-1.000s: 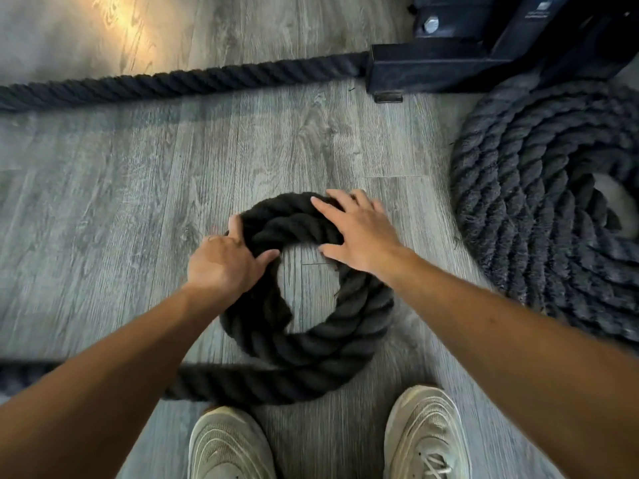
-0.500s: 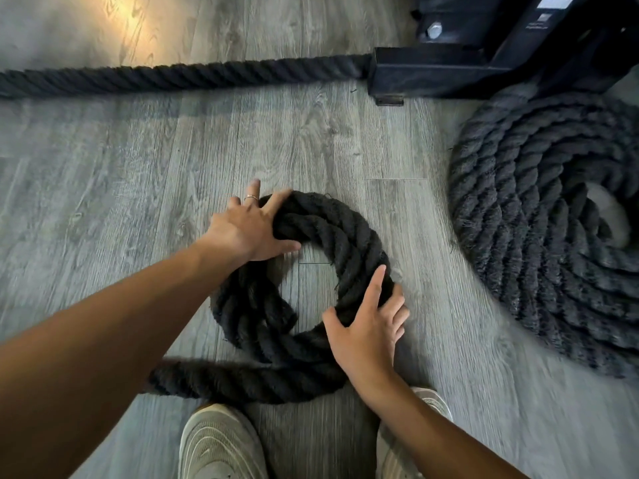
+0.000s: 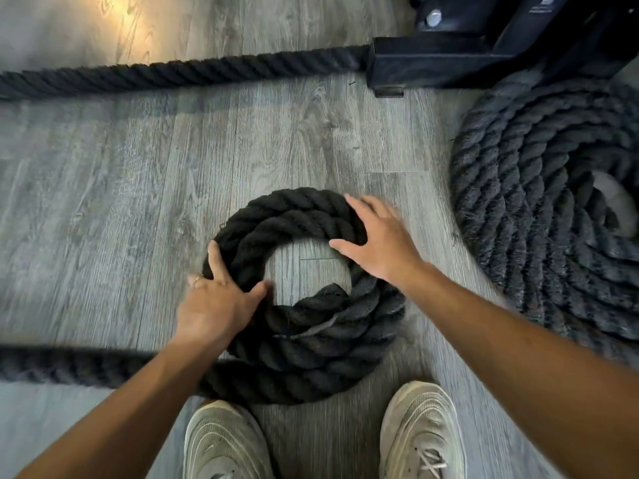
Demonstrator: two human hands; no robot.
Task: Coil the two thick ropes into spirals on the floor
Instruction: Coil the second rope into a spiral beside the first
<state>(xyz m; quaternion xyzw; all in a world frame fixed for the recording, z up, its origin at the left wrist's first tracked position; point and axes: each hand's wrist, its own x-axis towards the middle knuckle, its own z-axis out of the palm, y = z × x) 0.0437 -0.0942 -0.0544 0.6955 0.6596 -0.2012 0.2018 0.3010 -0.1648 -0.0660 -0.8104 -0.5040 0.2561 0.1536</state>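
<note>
A small spiral of thick black rope (image 3: 304,340) lies on the grey wood floor in front of my feet, about two turns wide with a bare hole in the middle. Its loose tail (image 3: 69,366) runs off to the left edge. My left hand (image 3: 218,302) grips the spiral's left side, thumb inside the hole. My right hand (image 3: 380,243) rests on the upper right of the spiral, fingers spread over the rope. A bigger, finished coil of the same rope (image 3: 539,216) lies at the right.
A straight length of rope (image 3: 179,72) stretches across the back of the floor into a black metal base (image 3: 449,60) at the top right. My two pale sneakers (image 3: 224,444) stand just below the small spiral.
My left hand slid from the spiral's top left down to its left side. My right hand moved from the lower right up to the upper right. The rope tail now reaches further left.
</note>
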